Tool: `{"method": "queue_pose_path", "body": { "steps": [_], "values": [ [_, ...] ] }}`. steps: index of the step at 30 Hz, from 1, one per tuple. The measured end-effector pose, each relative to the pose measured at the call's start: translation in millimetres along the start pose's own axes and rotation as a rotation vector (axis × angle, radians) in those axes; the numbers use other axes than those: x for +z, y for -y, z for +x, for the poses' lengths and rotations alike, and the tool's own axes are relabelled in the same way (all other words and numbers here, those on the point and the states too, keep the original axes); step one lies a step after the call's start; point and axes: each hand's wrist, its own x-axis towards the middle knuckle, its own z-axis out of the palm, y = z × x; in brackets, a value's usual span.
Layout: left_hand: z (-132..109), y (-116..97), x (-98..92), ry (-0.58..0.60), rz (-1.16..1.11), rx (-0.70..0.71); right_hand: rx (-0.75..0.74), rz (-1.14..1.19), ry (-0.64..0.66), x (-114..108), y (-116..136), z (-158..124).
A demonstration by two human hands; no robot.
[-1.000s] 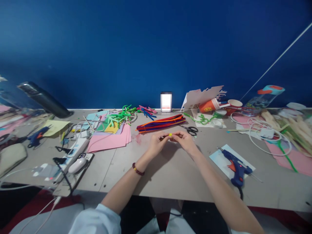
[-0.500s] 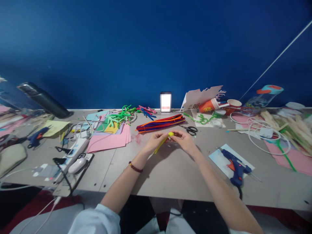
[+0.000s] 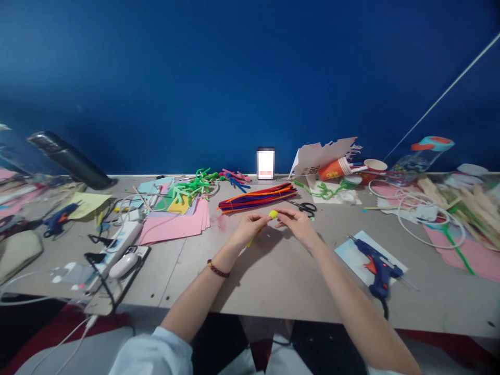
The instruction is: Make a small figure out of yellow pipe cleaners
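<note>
Between my hands is a yellow pipe cleaner (image 3: 273, 214), its upper end wound into a small tight knob. My left hand (image 3: 252, 227) pinches it just below the knob, and part of its tail shows beneath those fingers. From the other side, the fingertips of my right hand (image 3: 296, 225) close in on the knob's right edge, thumb and forefinger bent toward each other. Just beyond the hands lies a bundle of red, orange and purple pipe cleaners (image 3: 258, 198). Black-handled scissors (image 3: 307, 208) rest to its right.
A blue glue gun (image 3: 377, 263) lies on light blue paper at the right. Pink paper sheets (image 3: 175, 224), green twisted pipe cleaners (image 3: 195, 185) and a power strip (image 3: 117, 250) are on the left. A phone (image 3: 266, 163) stands against the blue wall.
The yellow knob has turned slightly and shows more plainly. Less of the pipe cleaner's tail is visible below my left hand. My right fingers have shifted a little to the right.
</note>
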Motion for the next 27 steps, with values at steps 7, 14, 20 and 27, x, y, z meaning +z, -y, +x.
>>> {"method": "queue_pose_path", "body": {
  "steps": [7, 14, 20, 27],
  "values": [
    [-2.5, 0.0, 3.1, 0.056, -0.128, -0.064, -0.023, 0.004, 0.033, 3.1, 0.3, -1.4],
    [-2.4, 1.2, 2.4, 0.084, -0.256, -0.138, 0.053, 0.169, 0.022, 8.3, -12.0, -1.9],
    [-1.8, 4.8, 4.4, 0.125, -0.342, -0.139, 0.064, 0.178, -0.009, 11.2, -15.2, -1.8],
    [-0.9, 7.3, 5.7, 0.201, -0.387, -0.128, 0.027, 0.162, -0.015, 12.9, -11.9, -3.6]
  ]
}}
